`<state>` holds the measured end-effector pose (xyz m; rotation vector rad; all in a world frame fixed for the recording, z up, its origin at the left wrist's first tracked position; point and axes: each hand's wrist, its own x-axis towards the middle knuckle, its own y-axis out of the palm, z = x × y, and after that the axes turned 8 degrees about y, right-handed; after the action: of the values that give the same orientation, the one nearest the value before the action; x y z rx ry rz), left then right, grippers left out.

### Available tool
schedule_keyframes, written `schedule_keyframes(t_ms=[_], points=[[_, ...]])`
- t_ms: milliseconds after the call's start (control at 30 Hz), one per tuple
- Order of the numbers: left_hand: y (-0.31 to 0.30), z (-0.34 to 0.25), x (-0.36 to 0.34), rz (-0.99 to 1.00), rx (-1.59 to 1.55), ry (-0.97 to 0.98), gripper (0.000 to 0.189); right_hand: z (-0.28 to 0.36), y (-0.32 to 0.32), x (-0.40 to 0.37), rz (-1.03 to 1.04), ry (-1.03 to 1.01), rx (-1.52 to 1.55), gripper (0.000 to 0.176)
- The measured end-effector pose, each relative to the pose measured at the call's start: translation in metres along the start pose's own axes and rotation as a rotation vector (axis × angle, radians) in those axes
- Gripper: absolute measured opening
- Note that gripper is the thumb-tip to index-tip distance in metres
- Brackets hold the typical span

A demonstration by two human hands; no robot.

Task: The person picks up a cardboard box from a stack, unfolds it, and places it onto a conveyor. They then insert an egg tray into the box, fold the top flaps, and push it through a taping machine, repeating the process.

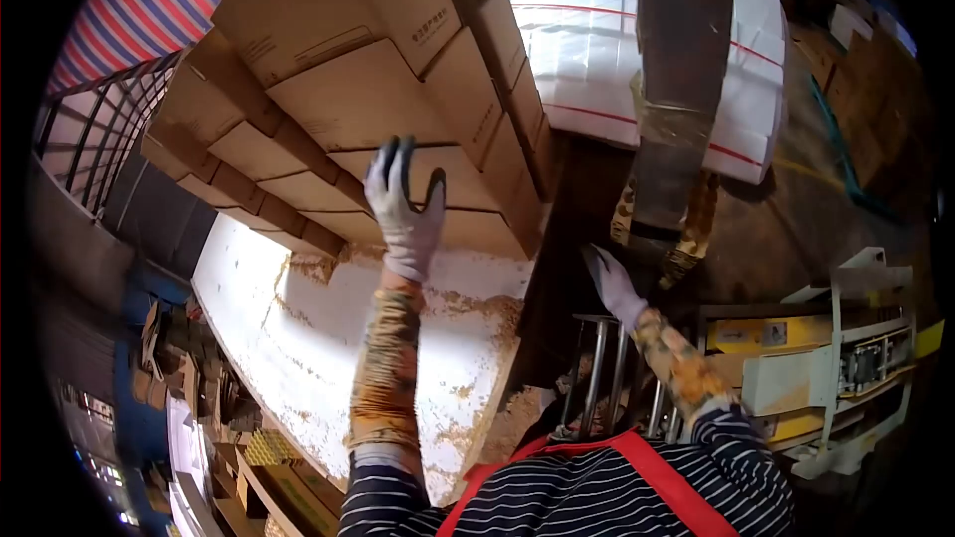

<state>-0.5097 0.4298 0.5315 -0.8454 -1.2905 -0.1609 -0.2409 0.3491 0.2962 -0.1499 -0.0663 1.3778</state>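
Note:
My left hand (406, 209), in a white glove with dark fingertips, is raised with its fingers spread. It overlaps the front of a stack of brown cardboard boxes (348, 99) and holds nothing. The boxes sit in several layers on a worn white surface (398, 323) with brown scuffs. My right hand (617, 288), gloved too, reaches forward low on the right with its fingers stretched out and nothing in them. Just below it stand shiny metal tubes (597, 363), close to my body. Patterned sleeves cover both forearms.
A grey upright post (679, 70) rises ahead. Behind it is a large white stack (577, 50) with red straps. A white metal frame (836, 368) with yellow boxes stands at right. Striped cloth (149, 10) hangs upper left; more cartons (288, 487) lie lower left.

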Motion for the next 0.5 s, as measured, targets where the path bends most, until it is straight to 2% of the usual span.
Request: schedule_keyframes(t_ms=[67, 133, 167, 200, 267, 300, 367, 467, 500], points=[[-0.001, 0.027, 0.019, 0.084, 0.136, 0.082, 0.062, -0.001, 0.041, 0.059, -0.108, -0.005, -0.077, 0.035], [0.004, 0.049, 0.016, 0.166, 0.13, 0.087, 0.063, -0.037, 0.075, 0.156, 0.341, 0.315, 0.722, 0.036], [0.004, 0.06, 0.01, 0.255, 0.134, 0.095, 0.063, -0.029, 0.085, 0.176, 0.34, 0.335, 0.718, 0.036], [0.007, 0.064, 0.005, 0.213, 0.078, 0.072, 0.062, -0.014, 0.099, 0.19, 0.275, 0.31, 0.728, 0.036], [0.005, 0.076, 0.009, 0.261, 0.037, 0.059, 0.062, 0.005, 0.132, 0.216, 0.152, 0.267, 0.746, 0.037], [0.004, 0.081, 0.011, 0.295, -0.007, 0.06, 0.062, -0.016, 0.141, 0.237, 0.155, 0.303, 0.742, 0.037], [0.005, 0.089, 0.007, 0.316, 0.009, 0.072, 0.063, -0.082, 0.154, 0.272, 0.214, 0.203, 0.844, 0.051], [0.002, 0.088, -0.005, 0.086, -0.066, 0.107, 0.062, -0.07, 0.156, 0.223, 0.092, 0.165, 0.667, 0.043], [-0.001, 0.091, -0.008, 0.087, -0.074, 0.09, 0.062, -0.07, 0.159, 0.206, 0.09, 0.176, 0.652, 0.043]])
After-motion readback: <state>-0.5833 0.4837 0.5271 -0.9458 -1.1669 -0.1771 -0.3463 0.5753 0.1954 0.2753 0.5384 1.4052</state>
